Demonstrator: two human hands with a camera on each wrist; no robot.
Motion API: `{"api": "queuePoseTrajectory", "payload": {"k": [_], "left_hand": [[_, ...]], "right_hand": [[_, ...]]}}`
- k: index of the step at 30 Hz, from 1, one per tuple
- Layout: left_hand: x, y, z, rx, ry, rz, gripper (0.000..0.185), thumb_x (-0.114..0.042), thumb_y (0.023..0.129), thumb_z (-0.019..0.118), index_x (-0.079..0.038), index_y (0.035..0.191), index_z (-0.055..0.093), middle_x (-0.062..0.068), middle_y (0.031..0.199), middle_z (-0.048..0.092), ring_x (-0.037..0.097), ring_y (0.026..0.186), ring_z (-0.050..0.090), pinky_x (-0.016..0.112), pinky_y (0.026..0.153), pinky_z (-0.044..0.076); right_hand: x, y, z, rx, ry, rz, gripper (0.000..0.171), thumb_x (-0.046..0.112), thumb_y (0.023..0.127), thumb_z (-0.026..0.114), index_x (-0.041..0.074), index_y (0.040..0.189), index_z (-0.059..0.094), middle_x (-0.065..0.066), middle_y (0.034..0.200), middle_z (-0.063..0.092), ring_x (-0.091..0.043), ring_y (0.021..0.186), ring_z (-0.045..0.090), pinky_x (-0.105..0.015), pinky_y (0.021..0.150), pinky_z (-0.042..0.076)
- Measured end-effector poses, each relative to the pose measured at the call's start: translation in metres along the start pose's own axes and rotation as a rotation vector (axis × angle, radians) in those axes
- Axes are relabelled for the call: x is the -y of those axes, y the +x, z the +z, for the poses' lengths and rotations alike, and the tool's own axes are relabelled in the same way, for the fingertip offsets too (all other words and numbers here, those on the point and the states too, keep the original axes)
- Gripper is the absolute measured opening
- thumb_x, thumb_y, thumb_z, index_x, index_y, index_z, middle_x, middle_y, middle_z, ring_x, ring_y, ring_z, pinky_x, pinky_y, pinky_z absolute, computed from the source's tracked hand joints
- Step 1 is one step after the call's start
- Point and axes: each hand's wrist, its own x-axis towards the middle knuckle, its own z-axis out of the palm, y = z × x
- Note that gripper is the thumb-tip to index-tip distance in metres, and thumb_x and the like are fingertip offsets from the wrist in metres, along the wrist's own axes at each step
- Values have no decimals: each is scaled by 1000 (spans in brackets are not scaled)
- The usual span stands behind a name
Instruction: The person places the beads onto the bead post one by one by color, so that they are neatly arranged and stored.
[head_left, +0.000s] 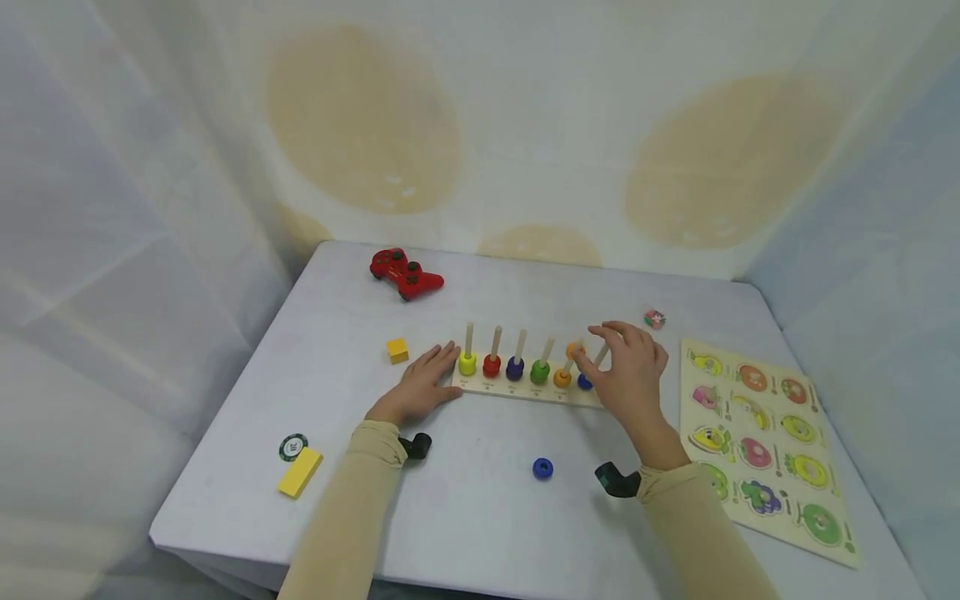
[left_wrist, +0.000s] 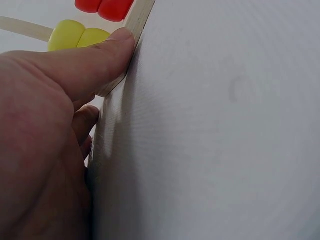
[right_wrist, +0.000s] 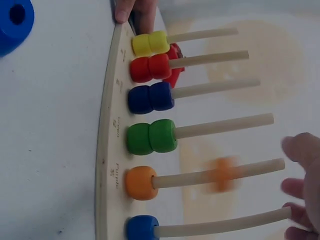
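Observation:
A wooden peg board [head_left: 513, 389] carries colored beads on upright pegs. My left hand [head_left: 420, 385] holds its left end, thumb [left_wrist: 117, 47] at the front edge beside the yellow beads [left_wrist: 75, 37]. An orange bead [right_wrist: 222, 174], blurred, is partway up a peg, above another orange bead [right_wrist: 141, 183] at the base. My right hand [head_left: 628, 371] is beside the tops of the right-hand pegs, fingers spread apart and off the bead. One blue bead [right_wrist: 142, 228] sits low on the end peg. Red, dark blue and green beads [right_wrist: 151, 136] sit in pairs.
A loose blue bead [head_left: 542, 468] lies in front of the board. To the right is a fruit puzzle board [head_left: 686, 392]. A red game controller [head_left: 405, 273], yellow blocks [head_left: 300, 472], a poker chip [head_left: 291, 447] and a small patterned piece [head_left: 654, 318] lie around the table.

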Motion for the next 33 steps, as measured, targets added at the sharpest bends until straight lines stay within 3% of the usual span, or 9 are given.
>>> {"api": "queuePoseTrajectory", "payload": {"k": [4,6,8,10,13,17,22,29,33], "left_hand": [[0,-1,2,0,-6,-9,83,-43,99,64,-31,165,15,-11,174,7,22,162,0,57,130,6],[-1,-1,4,4,-8,-15,83,-43,99,65,-33,165,15,-12,174,8,21,162,0,57,130,6],[-1,-2,5,4,-8,-17,83,-43,99,65,-33,165,15,-12,173,8,21,162,0,57,130,7],[-1,-3,6,1,-6,-15,83,-42,99,66,-32,165,16,-11,173,9,22,162,1,57,130,7],[-1,-4,7,-4,-5,-14,83,-41,98,66,-31,165,18,-10,173,10,22,162,2,57,130,8],[-1,-4,7,1,10,-14,83,-43,99,65,-32,165,16,-11,174,9,22,162,1,57,130,9],[-1,-4,6,-10,11,-8,83,-43,99,64,-30,165,16,-10,174,8,22,162,0,56,130,8],[-3,-4,3,-11,-1,3,83,-41,99,66,-28,165,17,-9,174,9,23,162,1,57,130,6],[-3,-3,3,-18,-4,-7,84,-41,98,66,-29,165,17,-9,174,9,23,162,0,58,130,7]], "right_hand": [[-1,-20,0,-140,90,-124,20,12,92,73,2,109,70,-17,112,67,-35,111,57,-51,99,45],[-2,-36,2,-123,107,-209,15,6,90,72,3,105,71,-12,101,69,-28,98,62,-41,85,54],[-2,-56,7,19,118,-269,19,8,90,75,8,109,72,-6,99,70,-19,90,63,-33,76,55],[-3,-77,16,232,116,-296,28,18,90,77,16,117,72,1,104,69,-10,87,62,-26,72,55],[-3,-105,30,506,87,-304,37,33,90,79,29,126,71,8,115,66,-4,93,60,-25,78,56],[-3,-127,39,595,61,-285,26,32,89,79,33,115,74,12,114,63,-5,101,59,-31,88,58],[-6,-120,33,502,124,-144,25,17,86,82,25,108,73,12,108,64,-5,98,62,-28,85,59],[-18,-72,5,82,118,-30,31,7,84,83,10,113,73,-8,110,64,-18,87,63,-35,72,58],[-18,-38,-10,-51,108,19,34,7,89,78,6,122,70,-15,114,65,-28,90,65,-40,74,55]]}}
